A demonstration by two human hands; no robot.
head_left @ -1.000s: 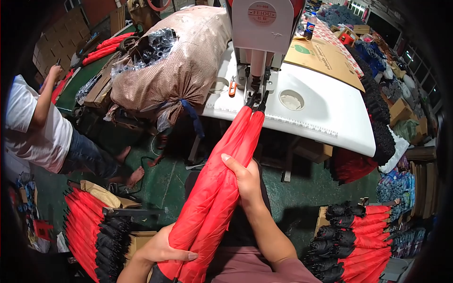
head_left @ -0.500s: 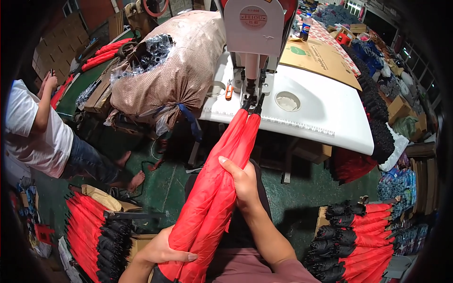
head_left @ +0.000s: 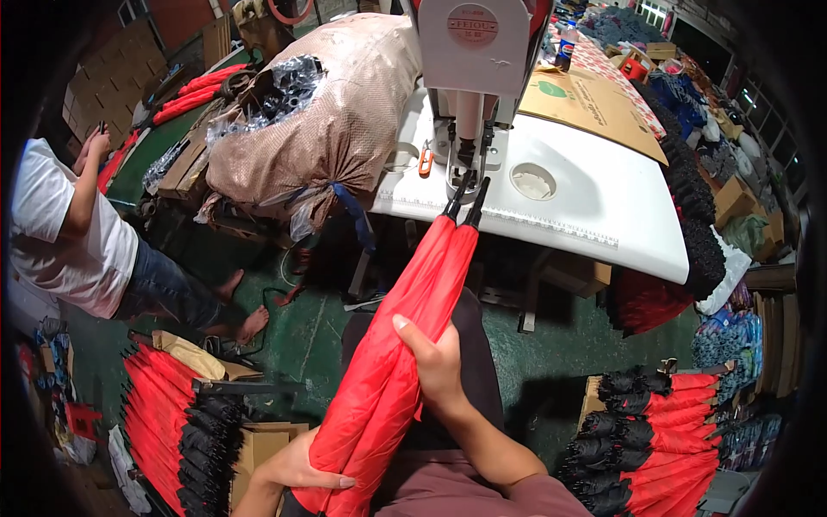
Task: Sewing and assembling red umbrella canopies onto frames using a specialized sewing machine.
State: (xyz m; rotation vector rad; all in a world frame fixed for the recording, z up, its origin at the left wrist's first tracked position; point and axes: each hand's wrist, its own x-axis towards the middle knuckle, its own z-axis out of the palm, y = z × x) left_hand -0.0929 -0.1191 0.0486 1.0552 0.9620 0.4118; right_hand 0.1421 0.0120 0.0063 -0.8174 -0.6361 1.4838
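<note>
Two closed red umbrellas (head_left: pixel 379 379) lie side by side across my lap, slanting away from me. Their black tips (head_left: pixel 465 207) reach the front of a white sewing machine (head_left: pixel 469 52), one under its presser foot and needle area, the other just right of it. My right hand (head_left: pixel 435 362) is wrapped round the umbrellas at mid-length, its thumb on top. Nearer to me, my left hand (head_left: pixel 314 465) grips their wide lower part from the left side. Beside the machine's foot, small orange-handled thread snips (head_left: pixel 425 160) rest on the white machine table (head_left: pixel 586 202).
Stacks of red and black umbrellas stand at lower left (head_left: pixel 159 422) and lower right (head_left: pixel 672 431). A large woven sack (head_left: pixel 319 121) sits left of the table. Flat cardboard (head_left: pixel 594 108) and a bottle (head_left: pixel 566 45) lie beyond. A person (head_left: pixel 77 233) stands at left.
Both umbrellas have drawn back slightly toward me, so more of their black tips shows in front of the presser foot. My hands keep their hold. The view has shifted a little.
</note>
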